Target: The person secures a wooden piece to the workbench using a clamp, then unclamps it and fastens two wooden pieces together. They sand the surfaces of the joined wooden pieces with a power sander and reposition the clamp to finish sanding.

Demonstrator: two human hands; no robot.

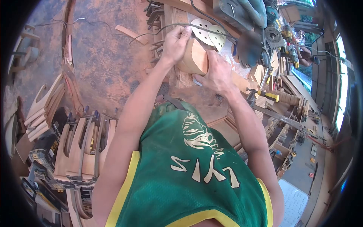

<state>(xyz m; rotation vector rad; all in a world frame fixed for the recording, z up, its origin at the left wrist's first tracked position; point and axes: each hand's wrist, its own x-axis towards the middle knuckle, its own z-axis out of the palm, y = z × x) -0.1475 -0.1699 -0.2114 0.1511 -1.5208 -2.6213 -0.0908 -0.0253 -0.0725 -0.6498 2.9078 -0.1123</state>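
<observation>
A pale, curved wooden block [192, 58] sits between my two hands at the edge of the workbench. My left hand [176, 43] is closed around its left side, thumb on top, close to a dark power cord [160, 29]. On the block's right end lies my right hand [217, 72], its fingers curled over the far side and its thumb below. Just beyond the block are two overlapping round sanding discs [201, 32] with punched holes.
Several clamps [154, 19] line the bench's left edge. A yellow-handled clamp [270, 95] lies to the right, near power tools [274, 36]. Curved wooden parts [81, 147] are stacked at lower left. Another person [305, 56] is at far right.
</observation>
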